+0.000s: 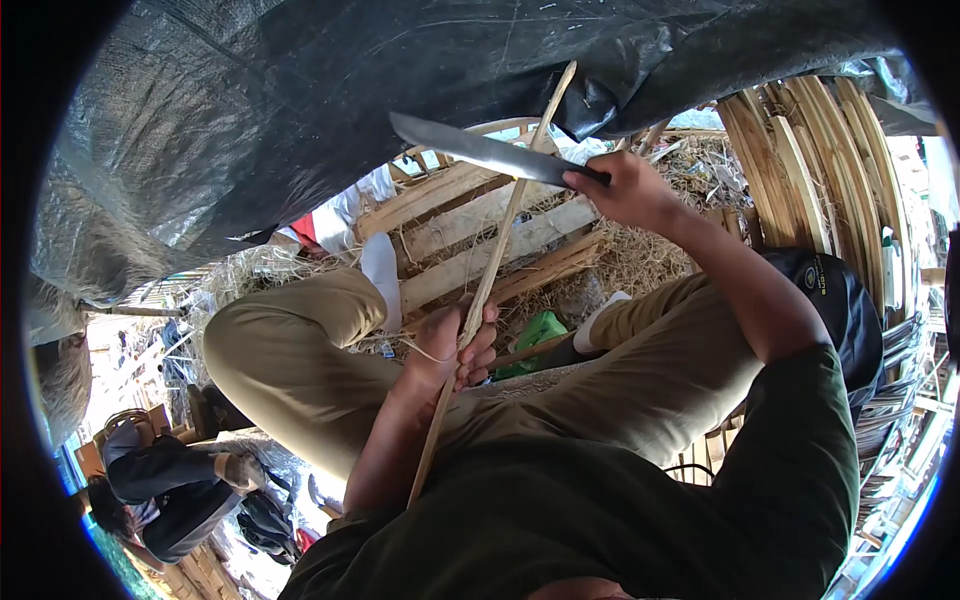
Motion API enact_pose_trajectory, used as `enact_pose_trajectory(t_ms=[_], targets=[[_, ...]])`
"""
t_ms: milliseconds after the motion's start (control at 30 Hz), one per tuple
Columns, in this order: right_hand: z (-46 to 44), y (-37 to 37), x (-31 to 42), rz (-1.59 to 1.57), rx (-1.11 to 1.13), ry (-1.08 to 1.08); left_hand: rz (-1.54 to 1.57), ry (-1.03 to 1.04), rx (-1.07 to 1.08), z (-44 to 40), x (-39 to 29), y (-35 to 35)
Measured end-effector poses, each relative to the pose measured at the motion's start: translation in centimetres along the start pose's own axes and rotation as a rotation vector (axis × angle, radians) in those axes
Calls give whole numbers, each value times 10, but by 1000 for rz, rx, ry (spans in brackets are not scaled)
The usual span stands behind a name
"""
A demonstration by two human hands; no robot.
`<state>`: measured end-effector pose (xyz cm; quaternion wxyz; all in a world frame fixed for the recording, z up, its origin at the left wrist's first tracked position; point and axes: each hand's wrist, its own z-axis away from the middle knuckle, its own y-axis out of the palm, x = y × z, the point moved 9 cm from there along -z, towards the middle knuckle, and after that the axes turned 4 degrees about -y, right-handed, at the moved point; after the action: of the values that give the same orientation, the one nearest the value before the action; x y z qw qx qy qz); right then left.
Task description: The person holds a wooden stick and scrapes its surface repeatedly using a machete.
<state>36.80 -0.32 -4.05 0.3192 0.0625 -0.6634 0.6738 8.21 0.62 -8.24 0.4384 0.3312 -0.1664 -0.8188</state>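
My left hand (pixel 456 343) is wrapped around a long, thin wooden stick (pixel 505 240) at about its middle. The stick slants from my torso up toward the dark sheet, and a thin peeled strand hangs by my fingers. In my right hand (pixel 628 190) is the black handle of a large knife (pixel 470 148) with a broad, shiny blade. Pointing left, the blade crosses the upper part of the stick; it looks to be against it.
A black tarpaulin (pixel 300 90) hangs across the top. Split wood pieces (pixel 800 160) stand at the upper right. Wooden slats (pixel 470 235) and shavings (pixel 690 170) lie around my feet, with a green bag (pixel 535 340). Another person (pixel 180 490) sits at lower left.
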Motion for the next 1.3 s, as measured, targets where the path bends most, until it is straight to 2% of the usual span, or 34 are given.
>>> enact_pose_trajectory(t_ms=[67, 100, 133, 200, 233, 300, 333, 400, 467, 500, 533, 600, 633, 733, 767, 800, 900, 967, 1067, 1100, 1133, 1233, 1300], targets=[[-21, 8, -24, 47, -35, 71, 6, -22, -14, 0, 1, -1], [-32, 5, -36, 155, -212, -18, -1, -24, -30, 3, 1, 0], [-44, 4, -44, 148, -107, 68, -10, -26, -47, 7, 0, -2], [-51, 2, -30, 127, -29, -1, -22, -45, -79, 11, 2, -5], [-44, 9, -8, 84, 77, -15, -27, -53, -95, 11, 0, -6], [-26, 50, 19, -36, 222, -13, 9, -85, -60, 13, -2, -4], [-16, 31, 52, 54, -179, -362, 23, -102, -43, 12, -2, -3], [-29, 33, 34, -55, -21, -238, 4, -96, -100, 8, -5, -8], [-49, 28, 10, 40, -70, -219, -30, -73, -162, 6, -7, -11], [-53, 27, -5, -24, 88, 33, -60, -57, -196, 7, -8, -12], [-49, 28, 4, -68, 144, 64, -94, -42, -226, 8, -12, -14], [-27, 47, 27, -150, 263, 122, -26, -96, -150, 9, -13, -9], [-22, 49, 49, -127, 42, -157, 13, -129, -112, 9, -10, -7], [-40, 45, 31, -145, 58, -196, 26, -89, -115, 7, -14, -12], [-52, 45, 14, -25, 31, -220, 32, -89, -110, 6, -13, -14], [-55, 33, 9, -118, 35, -76, 37, -91, -105, 6, -12, -15], [-37, 45, 28, -29, -49, -330, 65, -144, -70, 3, -12, -14], [-12, 50, 74, -112, -35, -342, 83, -155, -68, 4, -10, -10], [-37, 40, 53, -90, 9, -378, 54, -111, -76, 8, -15, -9], [-44, 32, 46, 109, -5, -352, 58, -98, -68, 8, -15, -10], [-49, 24, 25, -53, -63, -126, 62, -89, -60, 9, -15, -10], [-15, 54, 58, 14, 60, -175, 93, -112, -77, 8, -13, -8], [-6, 53, 80, -32, 9, -414, 83, -108, -72, 10, -12, -7]])
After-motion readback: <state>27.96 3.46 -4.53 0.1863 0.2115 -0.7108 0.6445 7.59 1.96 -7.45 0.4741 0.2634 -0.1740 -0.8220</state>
